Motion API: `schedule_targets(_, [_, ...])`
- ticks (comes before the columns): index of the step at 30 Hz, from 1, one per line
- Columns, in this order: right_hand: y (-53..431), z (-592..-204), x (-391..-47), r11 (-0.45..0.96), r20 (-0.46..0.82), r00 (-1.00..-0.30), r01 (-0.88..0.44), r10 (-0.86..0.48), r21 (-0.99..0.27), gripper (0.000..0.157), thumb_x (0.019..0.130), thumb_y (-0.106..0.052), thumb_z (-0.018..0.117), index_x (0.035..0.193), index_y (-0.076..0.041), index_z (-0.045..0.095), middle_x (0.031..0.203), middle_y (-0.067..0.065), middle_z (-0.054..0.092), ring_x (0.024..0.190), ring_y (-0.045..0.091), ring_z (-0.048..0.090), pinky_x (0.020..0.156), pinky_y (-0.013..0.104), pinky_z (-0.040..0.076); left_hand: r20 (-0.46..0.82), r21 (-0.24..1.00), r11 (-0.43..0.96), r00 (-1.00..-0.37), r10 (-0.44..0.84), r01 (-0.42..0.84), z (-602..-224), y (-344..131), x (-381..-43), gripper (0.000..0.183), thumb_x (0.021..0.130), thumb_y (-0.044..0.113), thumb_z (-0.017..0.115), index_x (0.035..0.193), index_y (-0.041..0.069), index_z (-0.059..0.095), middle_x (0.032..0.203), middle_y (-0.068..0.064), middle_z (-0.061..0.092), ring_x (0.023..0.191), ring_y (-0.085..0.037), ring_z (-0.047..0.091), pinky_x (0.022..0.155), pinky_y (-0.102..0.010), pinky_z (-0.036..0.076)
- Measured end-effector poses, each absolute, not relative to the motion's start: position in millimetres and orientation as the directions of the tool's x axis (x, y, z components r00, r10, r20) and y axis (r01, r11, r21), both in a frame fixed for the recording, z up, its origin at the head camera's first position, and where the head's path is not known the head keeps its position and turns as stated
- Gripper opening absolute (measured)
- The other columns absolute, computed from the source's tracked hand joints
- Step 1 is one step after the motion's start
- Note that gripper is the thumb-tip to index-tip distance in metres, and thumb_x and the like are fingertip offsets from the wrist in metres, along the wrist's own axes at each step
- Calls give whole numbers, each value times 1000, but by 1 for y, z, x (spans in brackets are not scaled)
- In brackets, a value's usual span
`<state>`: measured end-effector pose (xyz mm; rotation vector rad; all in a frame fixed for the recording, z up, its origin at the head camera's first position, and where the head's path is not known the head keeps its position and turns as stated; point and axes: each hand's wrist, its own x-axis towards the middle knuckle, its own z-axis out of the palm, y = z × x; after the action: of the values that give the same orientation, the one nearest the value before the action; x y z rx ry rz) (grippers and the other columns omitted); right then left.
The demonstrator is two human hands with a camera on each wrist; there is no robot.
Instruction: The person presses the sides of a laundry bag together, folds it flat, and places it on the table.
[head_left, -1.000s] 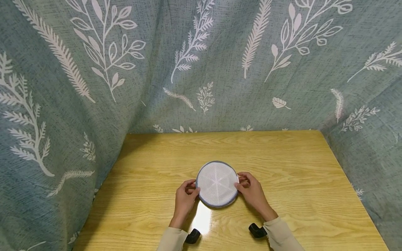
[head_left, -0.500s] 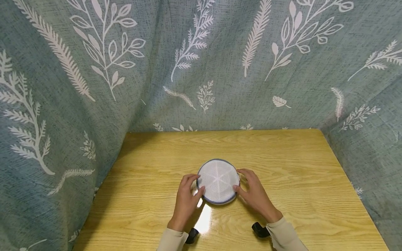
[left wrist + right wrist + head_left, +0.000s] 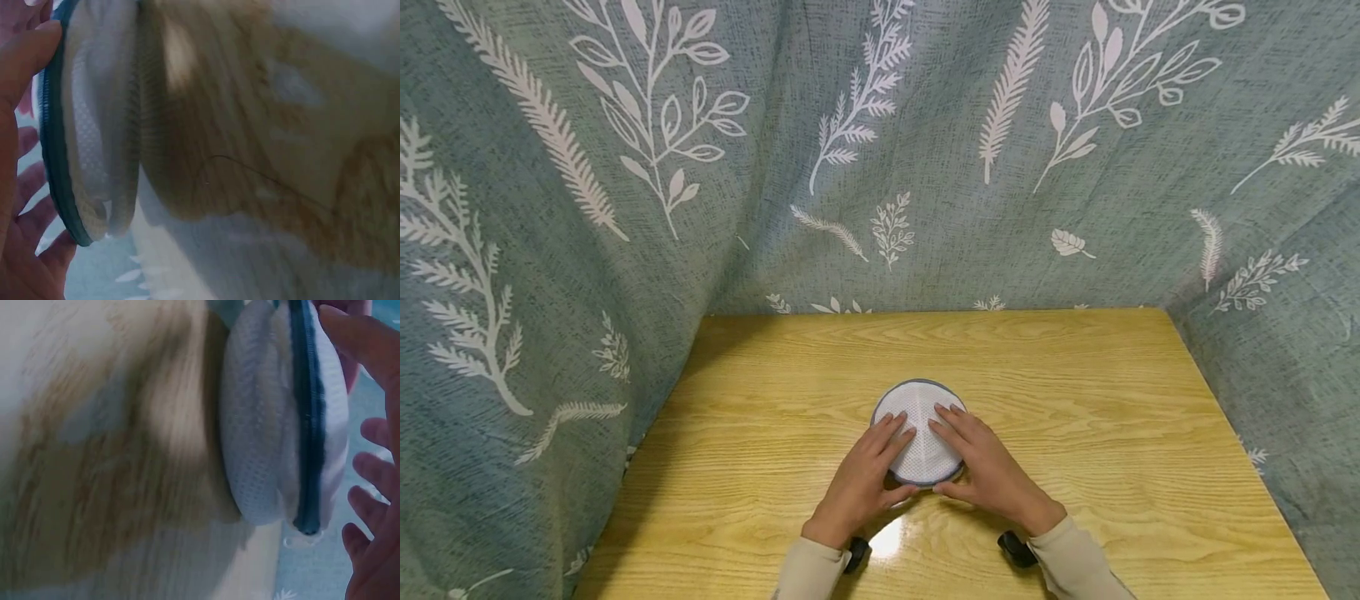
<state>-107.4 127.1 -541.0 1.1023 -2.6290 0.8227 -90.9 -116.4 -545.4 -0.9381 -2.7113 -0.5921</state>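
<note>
A round white mesh laundry bag (image 3: 922,454) with a blue zipped edge lies on the wooden table, near the middle of the head view. My left hand (image 3: 865,477) is over its left side, fingers spread and extended on the top face. From the other side my right hand (image 3: 992,471) lies likewise, thumb near the bag's front edge. In the left wrist view the mesh bag (image 3: 97,125) shows its dark blue zipper (image 3: 55,144) and soft, folded mesh underneath. The right wrist view shows the bag (image 3: 253,425) side-on, bulging below its zipper (image 3: 309,437).
The wooden table (image 3: 1075,392) spreads around the bag. Grey-green curtains (image 3: 955,242) with white leaf patterns hang behind and on both sides. A black wrist device (image 3: 1017,550) sits by the right sleeve, another (image 3: 856,554) by the left.
Both hands have let go of the bag's side edges and moved inward over its top, fingers now spread across the mesh. The bag has shifted slightly away and to the right.
</note>
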Motion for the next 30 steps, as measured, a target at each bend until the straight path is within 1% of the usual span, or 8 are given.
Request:
schedule_targets(3, [126, -545, -107, 577, 324, -707, -704, -629, -415, 91, 71, -46, 77, 145, -12, 34, 151, 7, 26, 137, 30, 23, 105, 52, 28, 309, 295, 715, -771, 556, 634, -547, -116, -90, 87, 74, 48, 73, 144, 14, 35, 151, -5, 24, 137, -23, 22, 110, -41, 25])
schedule_targets(6, [125, -548, -107, 583, 301, -706, -703, -641, -407, 91, 72, -46, 76, 146, -14, 32, 152, 5, 23, 137, 28, 22, 105, 51, 28, 313, 281, 720, -770, 556, 634, -549, -117, -90, 87, 75, 48, 73, 145, 15, 34, 151, -4, 25, 137, -23, 24, 108, -40, 29])
schedule_targets(10, [123, -552, -107, 580, 312, -701, -709, -642, -401, 91, 72, -43, 77, 146, -13, 32, 151, 6, 25, 136, 29, 24, 105, 52, 29, 314, 289, 723, -776, 548, 627, -551, -117, -89, 85, 75, 49, 72, 144, 15, 35, 151, -3, 26, 135, -23, 27, 105, -41, 34])
schedule_targets(14, [122, -554, -107, 580, 313, -699, -712, -643, -397, 90, 74, -43, 76, 146, -13, 32, 151, 6, 25, 136, 30, 24, 105, 51, 29, 298, 312, 725, -788, 539, 614, -553, -117, -89, 84, 76, 50, 70, 145, 16, 35, 151, 0, 25, 136, -21, 26, 106, -40, 33])
schedule_targets(22, [120, -557, -107, 587, 303, -700, -710, -646, -389, 87, 75, -45, 73, 145, -13, 33, 151, 7, 26, 136, 30, 25, 106, 50, 27, 277, 348, 720, -800, 532, 600, -557, -117, -89, 82, 78, 51, 68, 145, 17, 34, 150, -1, 28, 135, -22, 28, 104, -42, 36])
schedule_targets(24, [120, -557, -107, 585, 306, -700, -711, -646, -391, 87, 75, -45, 74, 145, -12, 34, 150, 7, 27, 136, 30, 25, 106, 50, 27, 274, 354, 718, -800, 533, 599, -557, -117, -90, 82, 79, 51, 67, 145, 16, 34, 150, -1, 28, 135, -22, 28, 104, -42, 36])
schedule_targets(30, [120, -558, -107, 582, 302, -696, -714, -652, -389, 87, 75, -45, 74, 145, -11, 34, 150, 8, 28, 136, 30, 25, 107, 50, 27, 259, 374, 717, -809, 528, 588, -557, -116, -90, 81, 79, 49, 68, 144, 16, 36, 150, -1, 28, 136, -21, 27, 107, -41, 30])
